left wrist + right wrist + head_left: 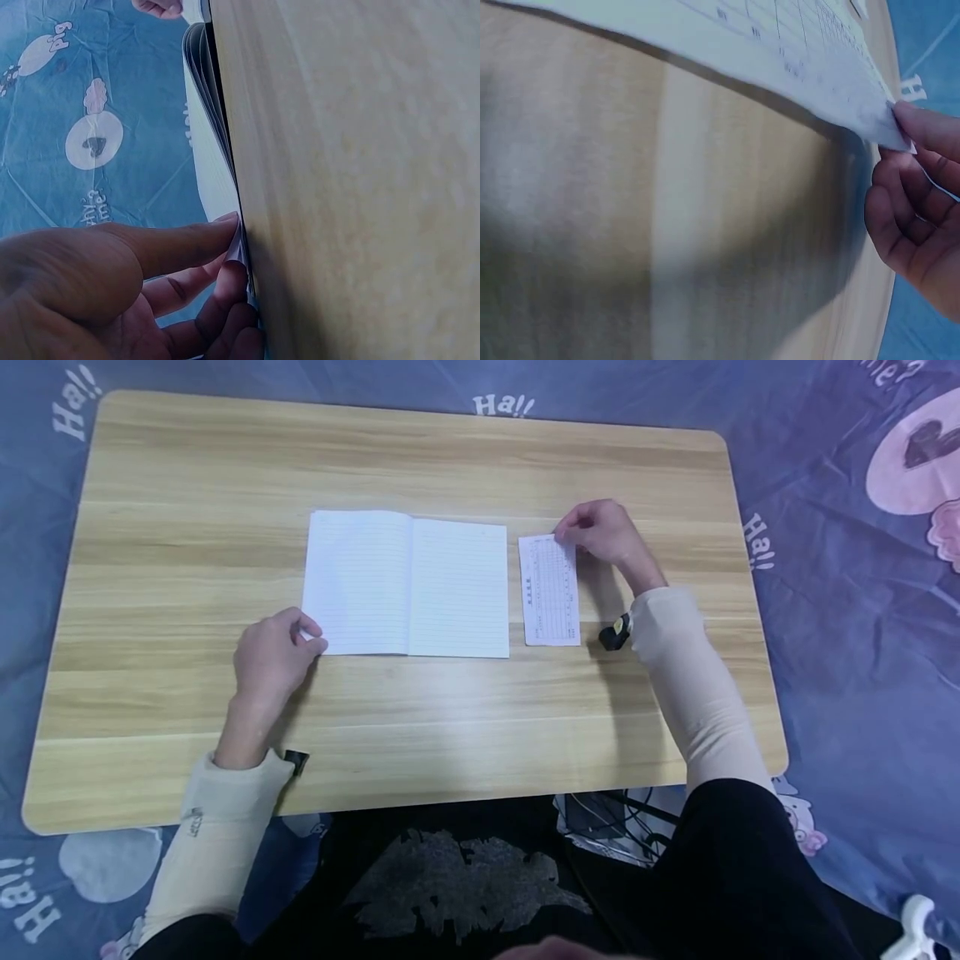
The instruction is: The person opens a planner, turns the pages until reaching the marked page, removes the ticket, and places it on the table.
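Your left hand [272,652] pinches the near-left corner of the open notebook [407,583], mid-desk [450,718]. Your right hand [606,537] pinches the printed slip [550,591] (far corner), just right of it; slip not yet moved.

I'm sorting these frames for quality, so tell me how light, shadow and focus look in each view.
Head view: even light, sharp, soft shadows under the hands beside the notebook. Left wrist view: the left hand looms close and soft, table grain blurred. Right wrist view: the slip casts a broad dark shadow; wood out of focus.
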